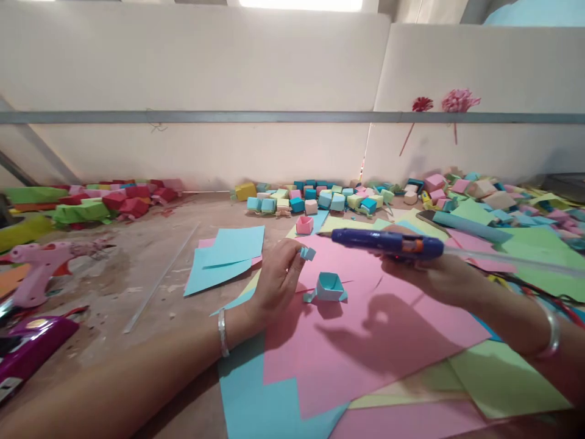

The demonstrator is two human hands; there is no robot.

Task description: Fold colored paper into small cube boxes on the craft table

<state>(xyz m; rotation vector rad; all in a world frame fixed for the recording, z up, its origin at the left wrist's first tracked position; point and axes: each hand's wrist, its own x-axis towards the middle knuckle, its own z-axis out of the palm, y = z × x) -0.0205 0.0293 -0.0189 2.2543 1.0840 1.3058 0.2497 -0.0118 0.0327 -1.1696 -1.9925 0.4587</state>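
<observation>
The brown desk [137, 256] carries overlapping sheets of coloured paper, the broad pink sheet [338, 366] lying under the work; the overlap looks loose, so a dragging forearm could shift the layers and whatever stands on them. Behind lies a band of small multicoloured paper boxes [297, 204]. The right hand [415, 274] has its fingers wrapped around a dark-blue glue gun with an orange switch [356, 239], raised above the pink sheet with its nozzle pointing left; whether a finger presses the trigger cannot be told. A long translucent glue stick [503, 258] extends behind the gun and could catch on the red and black cables near the right wrist, jerking the nozzle. The left hand [274, 280] is closed at the fingertips, gripping a tiny light-blue folded paper piece [307, 253] just beside the nozzle. Because the piece is so small, glue placed slightly off could reach and burn the fingers, while a tight pinch could crush its folds. In front of the hands, on the pink sheet, sits an open turquoise paper box with small projecting flaps [329, 288]; a drip could soil it, or a lowered hand tip it. A smaller open pink paper box [304, 225] stands beyond the left hand, upright.
</observation>
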